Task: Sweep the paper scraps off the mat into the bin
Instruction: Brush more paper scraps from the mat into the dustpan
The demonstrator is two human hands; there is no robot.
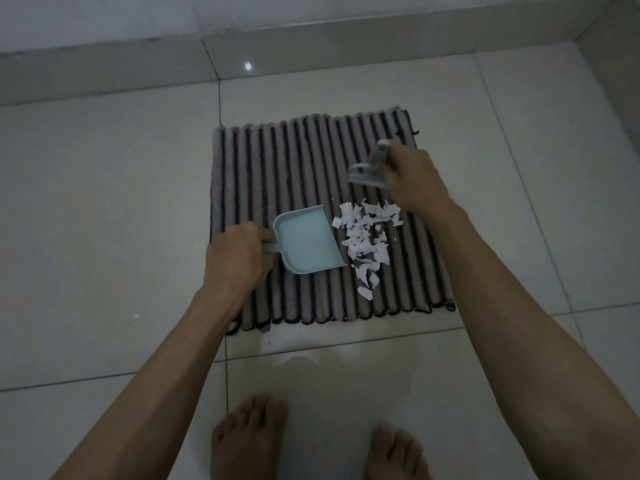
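The left hand point(235, 259) grips the dustpan point(306, 239) handle, its mouth pointing right at the paper scraps point(365, 233), while the right hand point(412, 180), beyond them, grips a blurred brush point(367, 174).

Both forearms bare, no sleeves; hands point(235, 258) ungloved; feet point(249, 438) bare.

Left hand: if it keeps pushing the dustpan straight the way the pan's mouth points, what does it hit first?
The paper scraps. The left hand grips the dustpan, whose open edge faces the pile lying just beyond it on the mat.
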